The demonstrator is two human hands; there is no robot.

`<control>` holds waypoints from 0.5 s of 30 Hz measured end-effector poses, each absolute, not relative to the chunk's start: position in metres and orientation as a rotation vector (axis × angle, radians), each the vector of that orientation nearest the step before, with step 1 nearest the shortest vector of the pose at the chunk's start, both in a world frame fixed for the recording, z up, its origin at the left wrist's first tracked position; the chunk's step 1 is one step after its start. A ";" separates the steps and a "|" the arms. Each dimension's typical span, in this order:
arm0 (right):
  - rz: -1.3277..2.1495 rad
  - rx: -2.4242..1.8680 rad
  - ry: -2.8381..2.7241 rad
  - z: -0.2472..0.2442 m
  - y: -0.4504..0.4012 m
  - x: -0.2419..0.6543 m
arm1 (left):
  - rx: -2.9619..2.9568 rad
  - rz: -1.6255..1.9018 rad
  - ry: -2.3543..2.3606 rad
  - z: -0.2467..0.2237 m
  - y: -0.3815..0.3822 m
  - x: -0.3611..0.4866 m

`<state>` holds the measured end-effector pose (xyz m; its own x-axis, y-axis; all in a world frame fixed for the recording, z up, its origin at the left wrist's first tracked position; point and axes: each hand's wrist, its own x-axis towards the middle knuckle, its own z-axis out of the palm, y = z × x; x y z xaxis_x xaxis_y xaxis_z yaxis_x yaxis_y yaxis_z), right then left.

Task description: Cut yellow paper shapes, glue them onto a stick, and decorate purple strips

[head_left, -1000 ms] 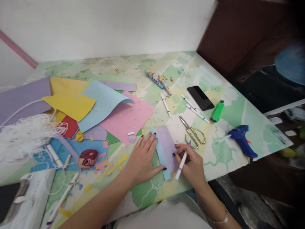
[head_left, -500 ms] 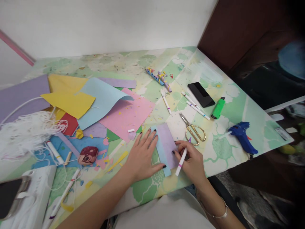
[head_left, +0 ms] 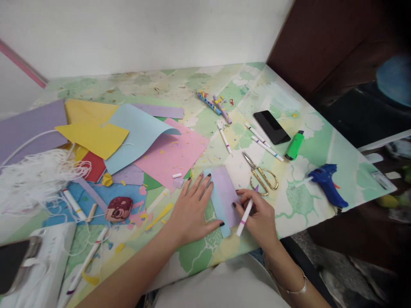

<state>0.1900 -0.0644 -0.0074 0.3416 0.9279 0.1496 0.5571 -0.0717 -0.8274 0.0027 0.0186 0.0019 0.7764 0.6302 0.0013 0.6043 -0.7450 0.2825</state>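
My left hand lies flat with its fingers spread, the fingertips resting on a narrow light blue paper strip. That strip lies along the left side of a purple paper piece. At the right edge of the purple paper, my right hand is closed around a white marker with a purple band; its purple end points away from me. Just beyond this hand are gold-handled scissors, lying partly spread on the table.
Coloured paper sheets and tangled white string cover the left. More markers, a black phone, a green cutter and a blue glue gun lie right. Two decorated paper tubes lie farther back.
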 end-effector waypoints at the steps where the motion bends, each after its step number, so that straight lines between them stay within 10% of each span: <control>1: 0.533 -1.754 -1.327 -0.008 -0.064 0.190 | 2.703 0.141 0.960 0.002 0.019 0.003; 15: 0.498 -1.740 -1.376 -0.008 -0.064 0.191 | 2.703 0.178 0.948 0.001 0.019 0.003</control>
